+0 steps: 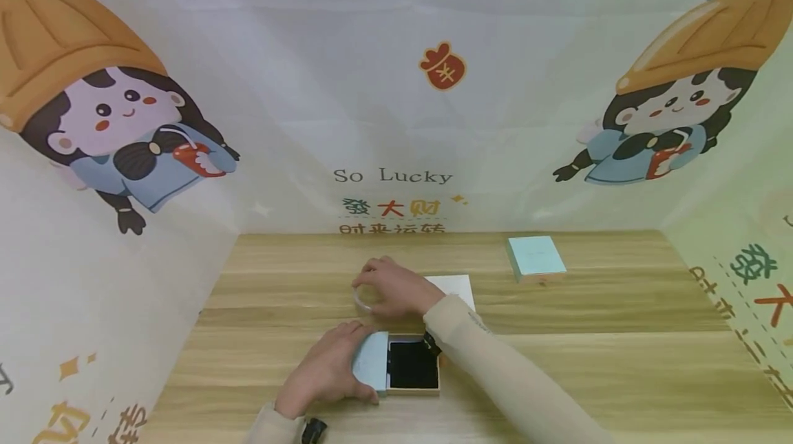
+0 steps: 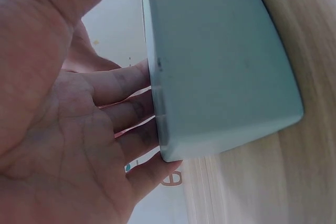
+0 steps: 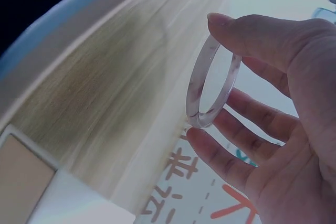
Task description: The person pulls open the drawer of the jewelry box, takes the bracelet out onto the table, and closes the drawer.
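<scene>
My left hand (image 1: 327, 367) grips the left end of a pale blue gift box (image 1: 370, 363), thumb at the near side and fingers at the far side. In the left wrist view the blue sleeve (image 2: 226, 66) of the box shows large, with fingertips against its edge. The drawer of the box is pulled out to the right, and a black lining (image 1: 414, 365) shows in it. Beyond the box my right hand (image 1: 399, 289) holds a translucent bangle (image 3: 195, 85) with reddish flecks. Thumb and fingers pinch it by its rim, tilted up.
A white flat piece (image 1: 455, 287) lies behind the right wrist, partly hidden by it. Another pale blue box (image 1: 536, 256) sits at the back right of the wooden table (image 1: 619, 368). A printed cloth (image 1: 297, 120) stands around the back and sides.
</scene>
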Demonstrator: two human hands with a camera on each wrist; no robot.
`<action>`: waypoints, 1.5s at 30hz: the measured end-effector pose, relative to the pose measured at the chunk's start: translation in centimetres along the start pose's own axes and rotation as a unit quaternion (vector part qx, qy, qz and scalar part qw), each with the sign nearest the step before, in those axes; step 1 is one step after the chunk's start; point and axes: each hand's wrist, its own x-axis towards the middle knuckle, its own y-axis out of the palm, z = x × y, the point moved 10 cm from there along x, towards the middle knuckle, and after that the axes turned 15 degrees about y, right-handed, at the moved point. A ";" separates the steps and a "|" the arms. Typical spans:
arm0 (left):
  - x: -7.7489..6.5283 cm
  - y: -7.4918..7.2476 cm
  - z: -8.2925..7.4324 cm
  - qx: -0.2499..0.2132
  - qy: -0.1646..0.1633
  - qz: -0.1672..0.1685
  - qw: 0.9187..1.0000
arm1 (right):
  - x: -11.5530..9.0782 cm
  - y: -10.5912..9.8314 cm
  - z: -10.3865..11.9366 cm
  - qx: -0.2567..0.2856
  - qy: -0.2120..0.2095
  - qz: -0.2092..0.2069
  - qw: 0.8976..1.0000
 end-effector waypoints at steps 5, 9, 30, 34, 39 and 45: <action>-0.1 0.0 0.1 -0.001 0.002 -0.006 1.000 | 1.7 1.4 -0.5 -0.015 0.032 0.023 0.999; -0.1 0.0 0.2 -0.003 0.004 -0.009 1.000 | 2.7 2.6 -0.8 -0.038 0.039 0.028 0.998; 0.1 -0.2 -0.1 -0.001 0.012 -0.007 1.000 | 2.9 3.8 -1.6 -0.058 0.061 0.052 0.995; 0.0 0.0 0.0 -0.005 0.009 -0.004 1.000 | 2.7 3.8 -1.7 -0.048 0.060 0.059 0.995; 0.0 0.1 0.1 -0.002 0.008 -0.002 1.000 | 2.5 3.3 -1.3 -0.036 0.046 0.051 0.997; -0.2 0.0 0.1 -0.007 0.004 -0.002 1.000 | 1.9 2.4 -0.9 -0.018 0.042 0.048 0.998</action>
